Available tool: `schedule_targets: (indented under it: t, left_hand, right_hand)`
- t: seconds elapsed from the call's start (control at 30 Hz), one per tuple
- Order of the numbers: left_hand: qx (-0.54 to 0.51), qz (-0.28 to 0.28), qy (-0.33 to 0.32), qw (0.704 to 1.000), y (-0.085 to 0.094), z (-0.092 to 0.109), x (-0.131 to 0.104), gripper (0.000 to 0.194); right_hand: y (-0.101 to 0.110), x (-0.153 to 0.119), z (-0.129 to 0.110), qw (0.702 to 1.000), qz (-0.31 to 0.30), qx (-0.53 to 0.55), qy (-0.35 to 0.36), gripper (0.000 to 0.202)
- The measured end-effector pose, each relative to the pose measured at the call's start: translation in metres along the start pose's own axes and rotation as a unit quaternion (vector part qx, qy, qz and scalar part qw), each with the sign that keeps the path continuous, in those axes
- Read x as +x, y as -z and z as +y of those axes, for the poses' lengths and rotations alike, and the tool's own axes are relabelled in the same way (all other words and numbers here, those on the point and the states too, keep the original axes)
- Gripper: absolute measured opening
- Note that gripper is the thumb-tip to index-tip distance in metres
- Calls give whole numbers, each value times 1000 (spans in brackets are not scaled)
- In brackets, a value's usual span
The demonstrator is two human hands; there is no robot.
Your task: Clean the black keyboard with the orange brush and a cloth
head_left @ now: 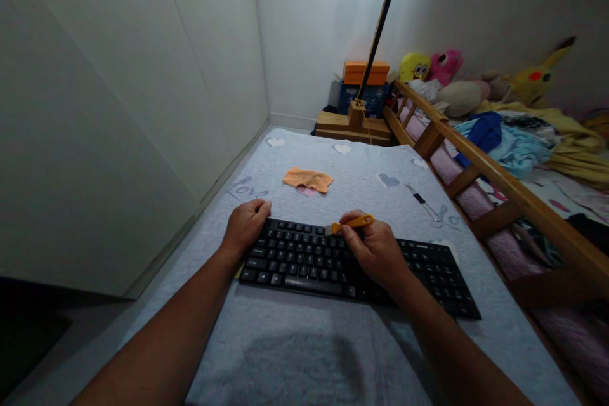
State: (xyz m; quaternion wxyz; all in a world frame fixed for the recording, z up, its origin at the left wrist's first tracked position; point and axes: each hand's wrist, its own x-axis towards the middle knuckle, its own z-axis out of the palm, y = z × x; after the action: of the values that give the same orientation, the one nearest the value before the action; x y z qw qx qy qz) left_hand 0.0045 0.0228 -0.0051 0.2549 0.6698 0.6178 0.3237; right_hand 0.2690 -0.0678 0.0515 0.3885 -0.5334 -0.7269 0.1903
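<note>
A black keyboard lies across the cloth-covered surface in front of me. My left hand is closed around its upper left corner. In my right hand is a small brush with an orange handle, pinched between thumb and fingers. The pale bristles touch or hover just over the top row of keys; I cannot tell which. Beyond the keyboard lies a crumpled orange cloth. To the right of it rests a thin metal tool with a black grip. My right hand and forearm hide part of the keys.
A light blue cover with hearts spreads under everything. White cabinet doors stand along the left. A wooden bed rail runs down the right, with plush toys and bedding behind it. At the far end stands a black pole on a wooden base.
</note>
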Motion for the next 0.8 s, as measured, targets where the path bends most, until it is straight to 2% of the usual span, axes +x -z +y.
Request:
schedule_targets:
  t: [0.17,0.37,0.57,0.8]
  left_hand:
    - [0,5,-3,1000,-1,-2,1,40]
    - [0,3,-9,1000,-2,-5,2,40]
    - [3,4,-6,1000,-2,-4,2,39]
    - [1,3,1,1000,-1,-2,1,39]
  right_hand:
    - [-10,6,0,999,-12,-34,20,14]
    - [-16,4,4,996,49,-53,46,14]
    - [-14,-2,3,997,70,-22,18,13]
    - [-21,0,10,996,76,-43,23,13]
